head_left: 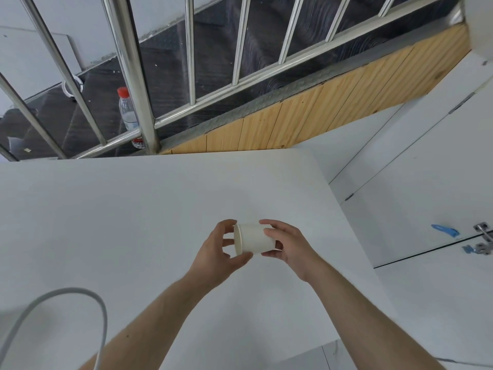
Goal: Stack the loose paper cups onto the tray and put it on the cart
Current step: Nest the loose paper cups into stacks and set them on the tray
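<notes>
Above the desk [133, 209] we turn a paper cup [253, 241] sideways, left hand [216, 252] pinching its rim, right hand [288, 244] gripping its base, probably readying it for stacking.

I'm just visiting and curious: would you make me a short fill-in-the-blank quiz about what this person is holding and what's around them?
1. Both hands hold a white paper ____ on its side above the white table.
2. The left hand grips it at the rim end, and the ____ hand grips its base end.
3. Behind the metal railing stands a clear bottle with a ____ cap.

Missing words: cup; right; red
</notes>
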